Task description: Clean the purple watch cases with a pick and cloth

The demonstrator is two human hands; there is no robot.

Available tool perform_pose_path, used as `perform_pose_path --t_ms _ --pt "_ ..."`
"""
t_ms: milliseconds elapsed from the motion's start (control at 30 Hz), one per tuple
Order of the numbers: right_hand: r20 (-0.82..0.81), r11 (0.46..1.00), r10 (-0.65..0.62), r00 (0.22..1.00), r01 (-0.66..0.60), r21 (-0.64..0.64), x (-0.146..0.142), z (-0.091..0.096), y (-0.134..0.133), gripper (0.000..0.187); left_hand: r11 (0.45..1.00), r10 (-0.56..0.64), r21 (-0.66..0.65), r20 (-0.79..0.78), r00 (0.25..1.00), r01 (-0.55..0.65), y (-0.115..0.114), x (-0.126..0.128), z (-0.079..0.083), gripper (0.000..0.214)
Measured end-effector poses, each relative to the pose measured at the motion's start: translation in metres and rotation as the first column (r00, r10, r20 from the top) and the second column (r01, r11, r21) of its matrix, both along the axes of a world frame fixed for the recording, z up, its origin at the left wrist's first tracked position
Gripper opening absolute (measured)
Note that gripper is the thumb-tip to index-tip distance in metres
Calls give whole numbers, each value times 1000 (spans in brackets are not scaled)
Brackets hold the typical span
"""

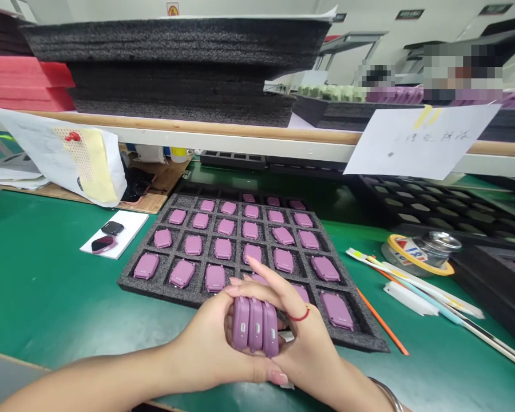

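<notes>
Both my hands meet near the front edge of the green mat, cupped around a stack of three purple plastic cases [254, 324] held side by side on edge. My left hand [208, 343] wraps them from the left, and its thumb lies under them. My right hand [298, 329] closes over them from the right, its fingers crossing above the stack. Just behind my hands lies a black foam tray [131, 280] whose pockets each hold one purple case [222, 248]. One front pocket sits hidden behind my hands.
A white card [129, 224] with a black part and a purple part lies left of the tray. Right of it are a tape roll [416, 256], a metal tin, white sticks and an orange rod [381, 323]. Black foam sheets [175, 63] fill the shelf above.
</notes>
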State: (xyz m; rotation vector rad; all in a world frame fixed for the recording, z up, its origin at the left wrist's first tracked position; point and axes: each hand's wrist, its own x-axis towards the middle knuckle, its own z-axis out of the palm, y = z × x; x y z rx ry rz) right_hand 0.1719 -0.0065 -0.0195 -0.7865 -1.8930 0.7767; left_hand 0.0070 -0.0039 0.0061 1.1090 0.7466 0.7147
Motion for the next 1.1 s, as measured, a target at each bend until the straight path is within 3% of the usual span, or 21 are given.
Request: perform_pose_path --t_ms 233,533,733,933,1100 --pt "15 1000 -12 1000 12 5 1 -3 0 93 999 -22 30 23 999 21 0 -1 0 55" --pt "24 999 -14 1000 13 48 2 -1 2 93 999 -16 -41 38 999 18 0 -2 -7 64" --pt "33 997 -20 999 18 69 5 -3 1 95 999 -40 -3 27 999 40 -1 -4 -7 65" --pt "33 993 24 999 -27 117 9 -6 4 96 989 -124 -60 147 981 134 2 -12 -9 47" --pt "-16 999 45 999 -44 17 11 -4 5 99 982 -130 -113 191 973 154 2 -9 -15 56"
